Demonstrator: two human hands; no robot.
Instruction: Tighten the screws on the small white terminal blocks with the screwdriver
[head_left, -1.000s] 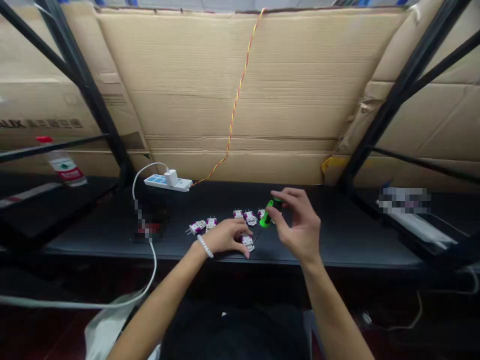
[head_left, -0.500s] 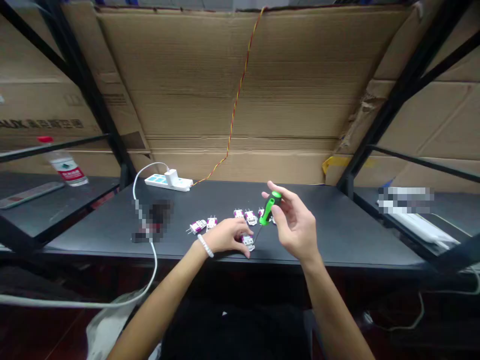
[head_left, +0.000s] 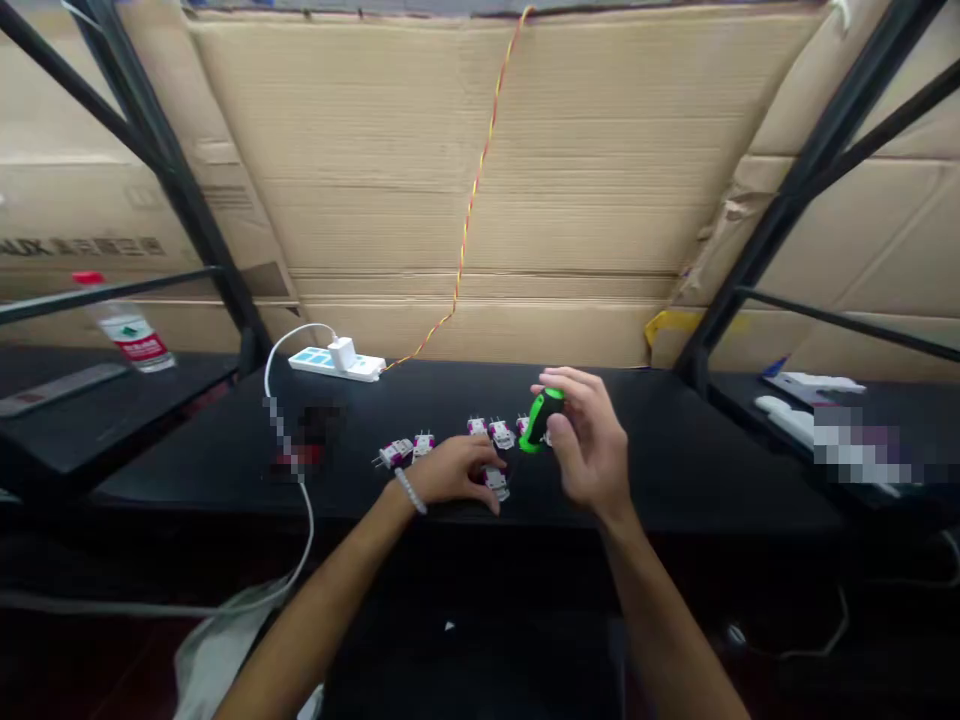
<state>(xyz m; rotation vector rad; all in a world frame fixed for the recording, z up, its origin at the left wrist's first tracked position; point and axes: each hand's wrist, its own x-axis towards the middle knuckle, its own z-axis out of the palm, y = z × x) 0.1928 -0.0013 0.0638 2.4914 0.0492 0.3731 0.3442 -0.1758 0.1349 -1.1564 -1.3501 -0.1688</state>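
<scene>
On the dark tabletop, my left hand (head_left: 456, 470) is closed around a small white-and-purple plug (head_left: 496, 484), pinning it near the front edge. Part of that plug is covered by the fingers. My right hand (head_left: 592, 450) grips the handle of a green-and-black screwdriver (head_left: 541, 420) between thumb and fingers. The handle slants down to the left, toward the held plug; its thin shaft is hardly visible against the dark surface, and I cannot tell whether the tip touches. Behind my hands lie several similar plugs (head_left: 501, 434), and a pronged plug (head_left: 394, 454) rests left of my left hand.
A white power strip (head_left: 367, 368) with a charger (head_left: 342, 353) sits at the back left, its white cable (head_left: 268, 370) running forward over the edge. Black metal posts (head_left: 180, 190) frame both sides. A bottle (head_left: 135, 335) stands at far left. Cardboard (head_left: 600, 180) lines the back.
My right hand and the screwdriver have shifted very slightly, the fingers curling a little differently over the handle. My left hand and the plug stay in place. Lighting on the table looks darker.
</scene>
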